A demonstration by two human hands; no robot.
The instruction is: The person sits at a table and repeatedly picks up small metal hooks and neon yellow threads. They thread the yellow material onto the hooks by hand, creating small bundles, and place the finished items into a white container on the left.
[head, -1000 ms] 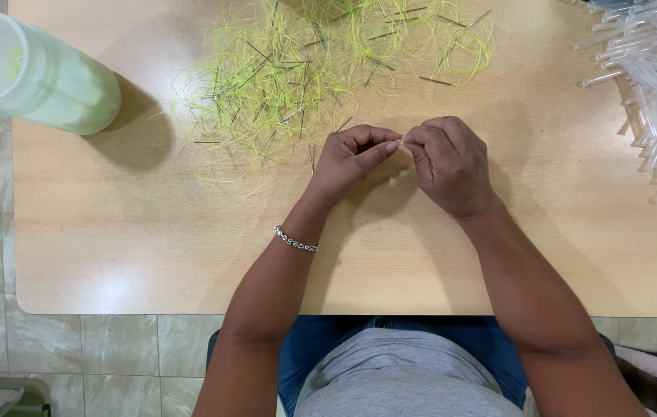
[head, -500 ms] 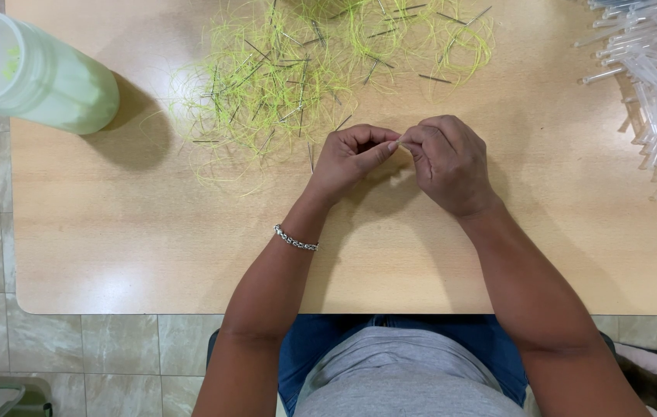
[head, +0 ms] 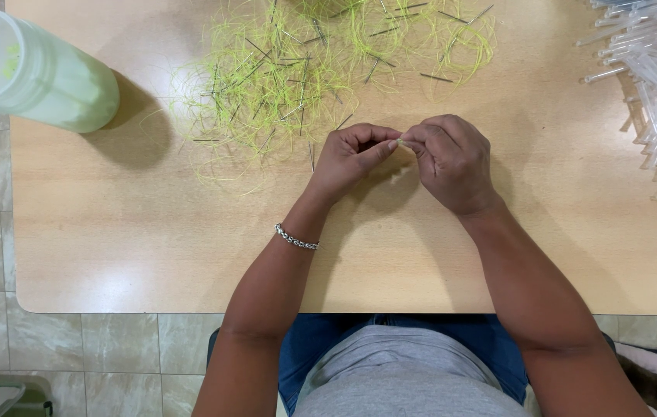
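My left hand [head: 352, 158] and my right hand [head: 452, 158] meet fingertip to fingertip above the middle of the wooden table [head: 151, 232]. Between the pinched fingers sits a small pale piece [head: 399, 142], too small to make out; both hands grip it. A silver bracelet [head: 296, 238] circles my left wrist. Just beyond the hands lies a loose tangle of yellow-green thread [head: 298, 69] with several short dark pins scattered through it.
A translucent plastic jar [head: 31, 69] with a pale green tint lies on its side at the table's far left corner. A heap of clear plastic tubes [head: 656, 69] fills the far right. Tiled floor shows beyond the table's left and near edges.
Both hands have stayed pinched together at the same spot; only the fingertips have shifted slightly.
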